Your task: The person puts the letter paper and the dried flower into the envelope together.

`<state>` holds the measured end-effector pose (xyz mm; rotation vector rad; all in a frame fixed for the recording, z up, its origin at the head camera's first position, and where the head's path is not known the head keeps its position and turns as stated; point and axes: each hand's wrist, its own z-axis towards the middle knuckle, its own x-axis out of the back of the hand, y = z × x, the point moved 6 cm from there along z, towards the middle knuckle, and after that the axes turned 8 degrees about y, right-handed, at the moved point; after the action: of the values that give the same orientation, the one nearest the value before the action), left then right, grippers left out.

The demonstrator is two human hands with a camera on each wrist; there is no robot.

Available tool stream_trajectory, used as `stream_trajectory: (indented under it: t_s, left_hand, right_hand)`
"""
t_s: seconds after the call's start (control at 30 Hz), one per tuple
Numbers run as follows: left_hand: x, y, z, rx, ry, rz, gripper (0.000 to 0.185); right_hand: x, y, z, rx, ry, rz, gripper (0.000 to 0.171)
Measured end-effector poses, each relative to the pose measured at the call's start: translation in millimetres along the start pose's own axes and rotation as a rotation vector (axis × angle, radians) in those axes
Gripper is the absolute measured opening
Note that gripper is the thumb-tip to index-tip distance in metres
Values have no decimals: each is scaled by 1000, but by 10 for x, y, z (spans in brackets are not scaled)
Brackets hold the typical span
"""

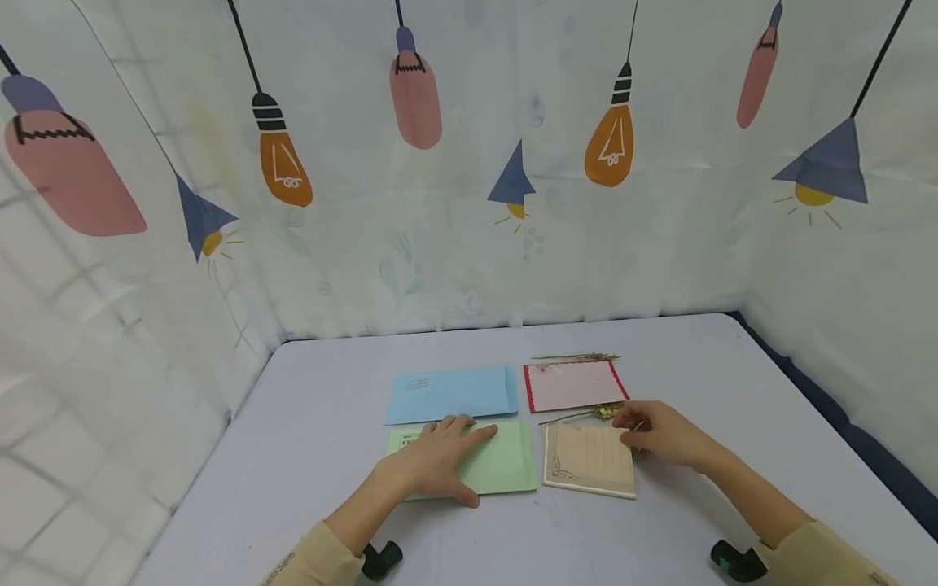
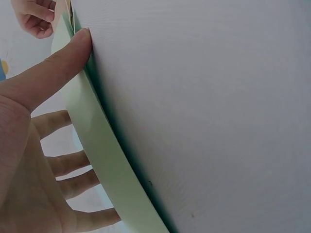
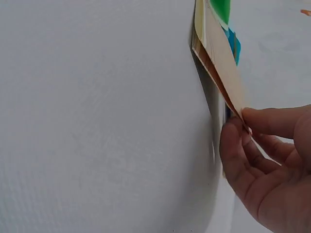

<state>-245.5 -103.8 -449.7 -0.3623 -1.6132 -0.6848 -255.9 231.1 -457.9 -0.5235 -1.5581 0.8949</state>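
right hand point(image 1: 655, 435) pinches the far right corner of the beige lined card point(image 1: 589, 470), thumb and fingers curled on its edge; the right wrist view shows that corner lifted off the table point(image 1: 733, 391) with the rest of the stack bowing up from the surface. card sits directly under and left of that hand, long axis roughly left-right, near edge parallel to the table front. left hand point(image 1: 440, 464) lies flat with straight fingers on the green envelope point(image 1: 506, 468), thumb at its near edge, holding nothing; the left wrist view shows the envelope's edge bowed slightly off the table by the thumb. envelope and card lie side by side, just apart. blue envelope point(image 1: 452, 393) lies behind the green one, pink card with red border point(image 1: 575, 385) behind the beige one, a dried flower sprig point(image 1: 586, 415) between the two cards, touching the right fingers' zone. open table to the right and front of the card; left side is blocked by the green envelope.
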Motion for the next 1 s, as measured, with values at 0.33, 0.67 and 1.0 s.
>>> stream_trajectory:
  t_s: [0.33,0.67,1.0]
  left_hand:
    - [-28,-9,2,2,-30,-27,103]
    - [-18,-33,-10,21,0,-28,103]
    - [-3,7,8,31,-8,-15,105]
  right_hand:
    - [63,44,-6,-33,-52,206,20]
    - [-12,-55,121,-39,-52,335,29]
    - [-117,-77,185,-22,-50,306,24]
